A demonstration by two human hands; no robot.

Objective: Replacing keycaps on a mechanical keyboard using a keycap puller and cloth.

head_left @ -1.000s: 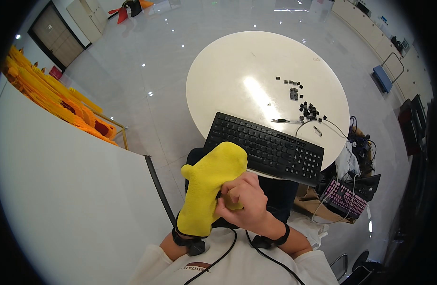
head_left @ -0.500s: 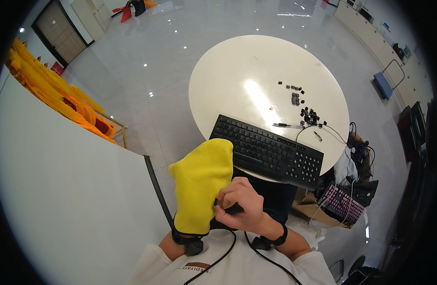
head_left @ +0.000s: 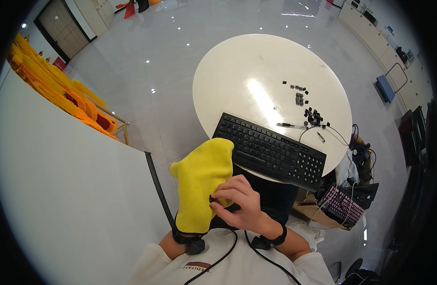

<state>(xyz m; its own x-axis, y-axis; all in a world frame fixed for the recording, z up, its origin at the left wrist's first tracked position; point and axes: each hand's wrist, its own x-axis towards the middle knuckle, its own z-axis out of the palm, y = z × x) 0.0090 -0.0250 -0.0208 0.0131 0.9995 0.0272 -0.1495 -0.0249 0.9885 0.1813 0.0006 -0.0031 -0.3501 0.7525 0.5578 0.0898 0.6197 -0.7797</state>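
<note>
Spreading across the whole scene, a shiny grey floor [head_left: 142, 95] is catching spots of light, and a big white panel [head_left: 76, 190] is filling the left side. Centre stage, a round white table [head_left: 228, 85] is gleaming under a long streak of glare. Down to its right, a cardboard box [head_left: 301, 212] is sitting on the floor, with a pink-keyed keyboard [head_left: 342, 203] leaning at it. Up on the near part of the table, a black keyboard [head_left: 270, 148] is lying aslant, its lower right corner jutting past the edge. And here's the action: a yellow cloth mitt [head_left: 192, 211] is covering the left hand [head_left: 202, 166], just in front of that keyboard's left end; the fingers inside are hiding, so I can't tell how they're set. The right hand [head_left: 242, 202] is coming together with it, thumb and fingers pinching at the mitt's right side. Back on the table, a dark-tipped pen [head_left: 290, 125] is resting beyond the keyboard, while loose black keys [head_left: 313, 117] are heaping up beside it. Smallest of all, a little black piece [head_left: 212, 198] is poking out at the right fingertips, right against the yellow cloth.
</note>
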